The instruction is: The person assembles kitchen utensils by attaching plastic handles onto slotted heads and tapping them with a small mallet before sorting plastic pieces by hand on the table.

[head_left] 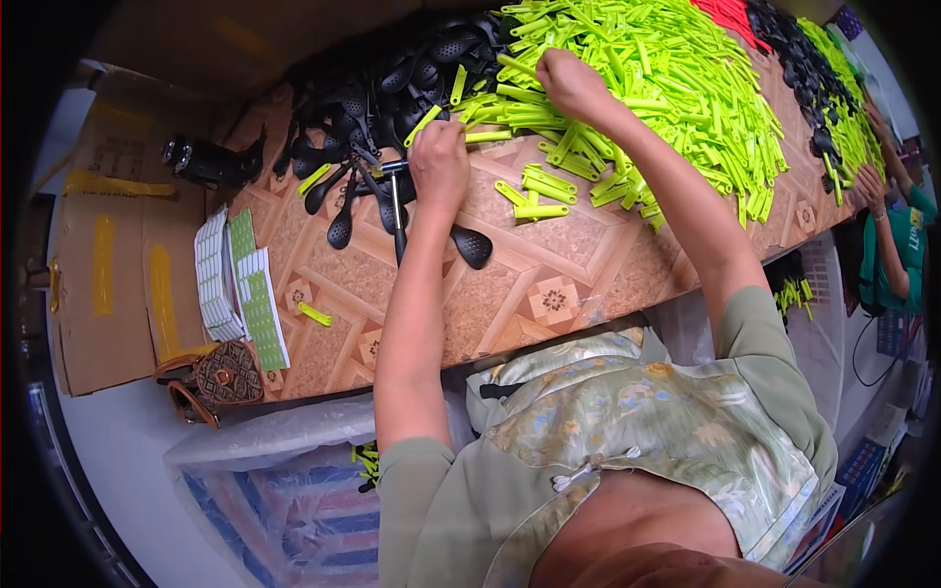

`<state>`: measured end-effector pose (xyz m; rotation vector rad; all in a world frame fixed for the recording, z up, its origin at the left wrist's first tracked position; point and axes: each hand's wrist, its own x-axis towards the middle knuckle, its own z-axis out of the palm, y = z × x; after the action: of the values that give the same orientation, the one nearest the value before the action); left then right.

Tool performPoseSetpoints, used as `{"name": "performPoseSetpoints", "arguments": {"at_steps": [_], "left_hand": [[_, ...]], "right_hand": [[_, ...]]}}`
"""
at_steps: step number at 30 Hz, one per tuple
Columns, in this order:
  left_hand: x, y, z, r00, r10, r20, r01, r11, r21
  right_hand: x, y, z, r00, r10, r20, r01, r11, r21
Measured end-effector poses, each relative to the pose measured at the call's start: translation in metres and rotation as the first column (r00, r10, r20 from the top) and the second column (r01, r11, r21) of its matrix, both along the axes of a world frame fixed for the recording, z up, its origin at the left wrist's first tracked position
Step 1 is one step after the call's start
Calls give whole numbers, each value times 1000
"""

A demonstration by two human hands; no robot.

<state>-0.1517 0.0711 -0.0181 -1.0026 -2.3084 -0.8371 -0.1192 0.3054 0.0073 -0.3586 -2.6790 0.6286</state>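
My left hand (438, 162) is closed, with a lime-green plastic handle (421, 126) sticking out past its fingers. Just left of that wrist lies a hammer (397, 201) with a metal head. A black spoon head (471, 247) shows to the right of my left forearm. My right hand (573, 86) pinches another green handle (517, 68) at the edge of a large heap of green handles (657, 88). Black slotted spoons and ladles (355, 113) lie piled beyond my left hand. A few loose green handles (539, 191) rest between my arms.
On the left of the patterned table (520, 284) stand a cardboard box (127, 235), printed label sheets (257, 294), a small patterned bag (227, 372) and a black device (211, 162). At right, a co-worker's hands (870, 186) reach toward more green and black pieces.
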Motion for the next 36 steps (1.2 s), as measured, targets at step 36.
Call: {"name": "performPoseSetpoints", "arguments": {"at_steps": [36], "left_hand": [[-2,11,-7,636,-94,766,-96,975,199]], "right_hand": [[161,-75,15,880,444,168,-425,894,-141]]}}
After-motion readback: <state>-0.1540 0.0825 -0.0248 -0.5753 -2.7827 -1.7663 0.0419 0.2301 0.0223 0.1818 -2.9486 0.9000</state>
